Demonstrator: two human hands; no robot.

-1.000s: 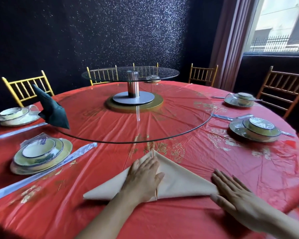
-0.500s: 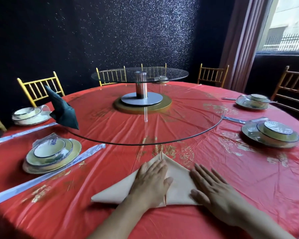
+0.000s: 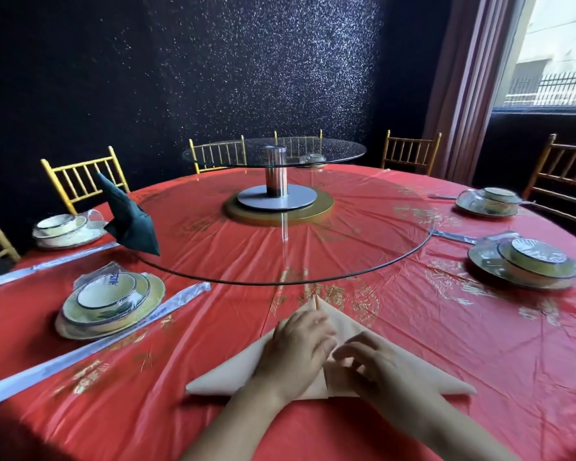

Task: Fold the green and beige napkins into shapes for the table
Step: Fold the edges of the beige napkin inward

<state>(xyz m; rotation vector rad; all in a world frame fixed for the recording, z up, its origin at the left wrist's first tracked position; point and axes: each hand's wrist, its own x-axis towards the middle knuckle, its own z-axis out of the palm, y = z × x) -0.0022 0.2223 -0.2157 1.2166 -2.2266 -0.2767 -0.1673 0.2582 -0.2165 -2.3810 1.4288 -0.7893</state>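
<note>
A beige napkin (image 3: pixel 226 374) lies flat as a wide triangle on the red tablecloth near the front edge, its tip pointing away from me. My left hand (image 3: pixel 296 347) presses flat on its middle. My right hand (image 3: pixel 369 364) sits just right of the centre crease, fingers bent over the cloth; it is blurred and I cannot tell whether it pinches the fabric. A dark green napkin (image 3: pixel 130 221), folded into a standing pointed shape, stands on the left edge of the glass turntable (image 3: pixel 363 261).
Stacked plate-and-bowl settings stand at the left (image 3: pixel 110 301), far left (image 3: pixel 64 227), right (image 3: pixel 529 264) and far right (image 3: pixel 489 202). Wrapped chopsticks (image 3: pixel 90 347) lie beside the left setting. A raised smaller glass tier (image 3: pixel 273 151) stands at the centre. Chairs ring the table.
My right hand slid left from the napkin's right corner toward the centre crease and bent its fingers. The left hand stayed pressed on the middle. The camera view shifted slightly.
</note>
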